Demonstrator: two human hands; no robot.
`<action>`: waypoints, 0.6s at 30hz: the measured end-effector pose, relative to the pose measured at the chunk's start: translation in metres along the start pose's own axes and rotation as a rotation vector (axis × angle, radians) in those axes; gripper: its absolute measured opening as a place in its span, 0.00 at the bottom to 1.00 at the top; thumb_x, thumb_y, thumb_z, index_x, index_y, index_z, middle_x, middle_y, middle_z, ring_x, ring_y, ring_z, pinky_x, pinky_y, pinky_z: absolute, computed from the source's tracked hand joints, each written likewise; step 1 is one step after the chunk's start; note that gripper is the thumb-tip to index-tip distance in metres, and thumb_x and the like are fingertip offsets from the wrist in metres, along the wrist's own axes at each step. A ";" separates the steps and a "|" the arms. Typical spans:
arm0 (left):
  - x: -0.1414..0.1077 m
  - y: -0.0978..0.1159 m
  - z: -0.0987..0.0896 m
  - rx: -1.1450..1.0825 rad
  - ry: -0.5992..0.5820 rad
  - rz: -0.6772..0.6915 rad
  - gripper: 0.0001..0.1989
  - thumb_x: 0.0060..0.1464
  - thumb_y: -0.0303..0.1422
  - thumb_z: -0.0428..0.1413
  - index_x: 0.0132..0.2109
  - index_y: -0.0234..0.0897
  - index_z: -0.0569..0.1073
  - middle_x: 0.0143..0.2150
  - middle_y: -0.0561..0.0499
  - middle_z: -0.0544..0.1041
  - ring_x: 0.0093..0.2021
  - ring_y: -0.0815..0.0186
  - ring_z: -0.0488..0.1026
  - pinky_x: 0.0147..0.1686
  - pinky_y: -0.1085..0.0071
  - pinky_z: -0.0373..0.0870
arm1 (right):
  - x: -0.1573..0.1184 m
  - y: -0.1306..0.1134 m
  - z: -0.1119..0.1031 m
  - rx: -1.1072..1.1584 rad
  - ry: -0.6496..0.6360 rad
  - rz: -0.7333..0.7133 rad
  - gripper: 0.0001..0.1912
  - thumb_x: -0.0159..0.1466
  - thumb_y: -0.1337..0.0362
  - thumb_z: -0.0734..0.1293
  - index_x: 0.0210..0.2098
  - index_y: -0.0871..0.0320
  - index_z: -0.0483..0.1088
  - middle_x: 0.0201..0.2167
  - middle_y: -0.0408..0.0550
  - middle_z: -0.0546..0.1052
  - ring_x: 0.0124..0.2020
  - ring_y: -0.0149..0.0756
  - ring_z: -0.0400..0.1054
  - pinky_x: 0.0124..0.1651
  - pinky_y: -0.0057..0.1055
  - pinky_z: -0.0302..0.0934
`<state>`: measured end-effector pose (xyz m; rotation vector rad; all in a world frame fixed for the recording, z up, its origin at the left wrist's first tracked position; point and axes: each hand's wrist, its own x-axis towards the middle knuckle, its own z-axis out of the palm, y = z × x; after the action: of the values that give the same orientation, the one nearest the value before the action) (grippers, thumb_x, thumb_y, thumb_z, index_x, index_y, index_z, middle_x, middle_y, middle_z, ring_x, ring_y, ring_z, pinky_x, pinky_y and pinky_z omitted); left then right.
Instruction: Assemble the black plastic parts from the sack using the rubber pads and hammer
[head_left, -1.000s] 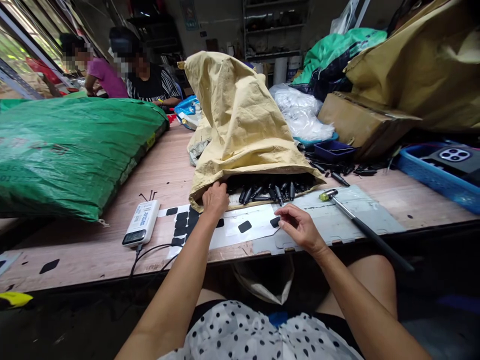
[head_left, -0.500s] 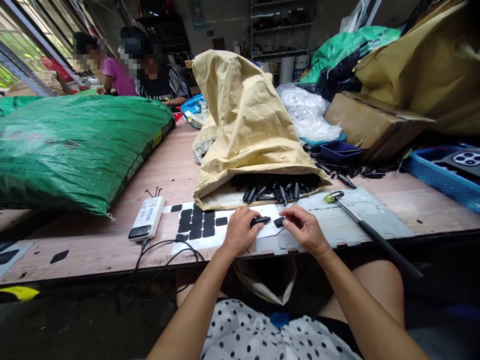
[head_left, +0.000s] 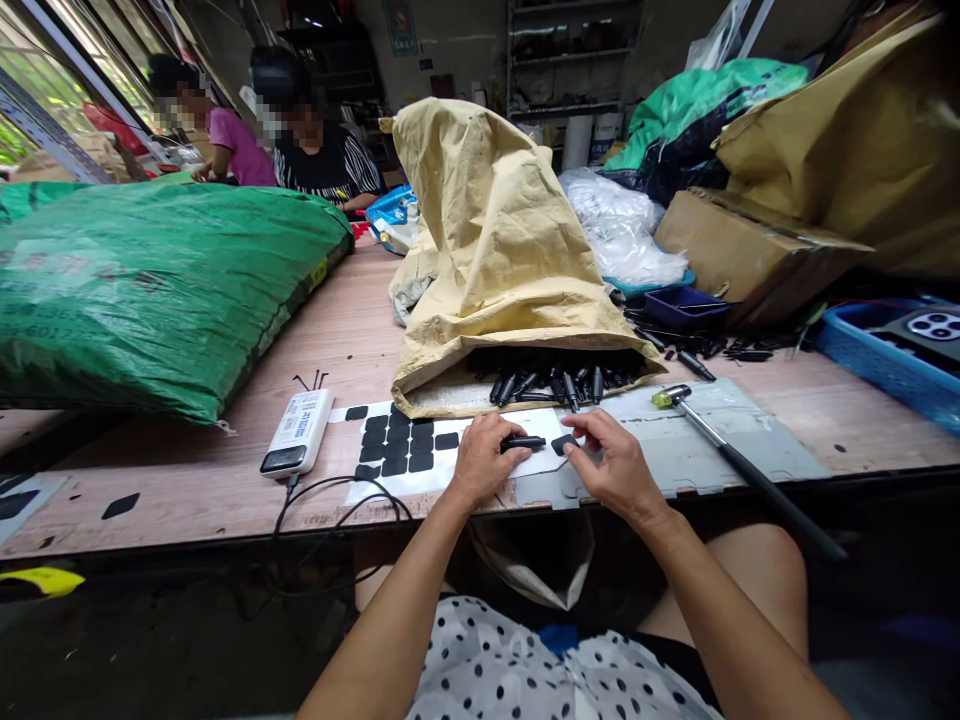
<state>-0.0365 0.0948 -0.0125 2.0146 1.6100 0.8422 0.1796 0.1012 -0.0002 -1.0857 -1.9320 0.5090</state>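
Between the thumb and fingers of my left hand (head_left: 480, 458) is a short black pen-like tube (head_left: 531, 442), lying sideways and pointing to the right. My right hand (head_left: 616, 462) pinches a small black square sticker (head_left: 561, 443) by its right edge, just off the tube's tip. Left of my hands lies a white backing sheet (head_left: 442, 480) with rows of black square stickers (head_left: 396, 446). Beyond them a tan paper sack (head_left: 502, 250) opens toward me, and several black tubes (head_left: 568, 386) spill from its mouth.
A hammer (head_left: 720, 445) lies on the grey board (head_left: 765, 430) at right. A white power bank (head_left: 304, 430) with a black cable stands at left, near a large green sack (head_left: 165, 290). Far right is a blue basket (head_left: 877, 350). Two people sit at the far left.
The black sticker in my right hand has turned a little, so more of its flat face shows. My left hand keeps the tube in nearly the same place. The view has shifted slightly.
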 end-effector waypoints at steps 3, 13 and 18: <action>-0.001 0.001 -0.001 -0.001 -0.002 -0.019 0.10 0.54 0.33 0.65 0.44 0.44 0.79 0.41 0.51 0.76 0.47 0.59 0.69 0.48 0.63 0.64 | 0.005 0.002 -0.011 -0.119 0.007 -0.015 0.16 0.63 0.65 0.65 0.50 0.56 0.72 0.39 0.48 0.73 0.39 0.37 0.68 0.44 0.34 0.65; 0.000 0.002 -0.001 0.016 0.010 -0.046 0.10 0.53 0.38 0.66 0.43 0.44 0.78 0.41 0.52 0.76 0.46 0.59 0.69 0.47 0.64 0.64 | -0.007 0.082 -0.111 -0.864 -0.062 0.808 0.24 0.68 0.47 0.57 0.53 0.56 0.71 0.50 0.62 0.73 0.50 0.55 0.67 0.46 0.45 0.60; 0.000 0.002 -0.002 -0.004 -0.004 -0.062 0.10 0.52 0.37 0.67 0.42 0.44 0.79 0.41 0.53 0.77 0.47 0.60 0.69 0.47 0.64 0.64 | -0.016 0.081 -0.111 -0.872 -0.015 0.845 0.23 0.71 0.53 0.53 0.55 0.55 0.69 0.51 0.64 0.74 0.49 0.55 0.69 0.43 0.44 0.58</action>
<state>-0.0364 0.0939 -0.0100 1.9523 1.6582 0.8181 0.3159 0.1263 -0.0001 -2.4879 -1.6354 0.0620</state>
